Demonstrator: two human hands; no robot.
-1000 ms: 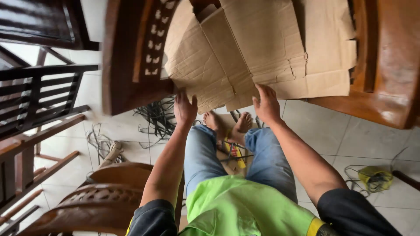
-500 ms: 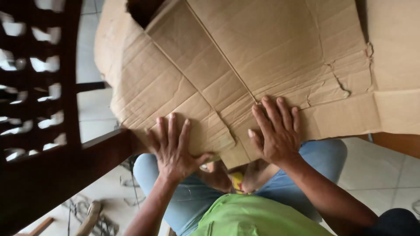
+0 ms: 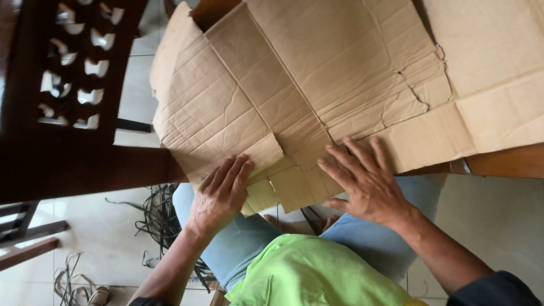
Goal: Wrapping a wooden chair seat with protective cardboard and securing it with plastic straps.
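Where the green shirt (image 3: 317, 272) and blue jeans (image 3: 243, 243) fill the near edge, both arms reach forward. Left hand (image 3: 218, 195): fingers together, laid flat on the near flap of the flattened cardboard box (image 3: 317, 73), grip clamped on nothing. Right hand (image 3: 365, 181): fingers spread apart, palm pressed flat on the same cardboard just beside the left. Cardboard: brown, creased, torn near one fold, lying across a wooden tabletop (image 3: 504, 161). Dark carved wooden chair (image 3: 73, 113) at left. Loose dark straps (image 3: 156, 218) on the tiled floor (image 3: 90, 232) below.
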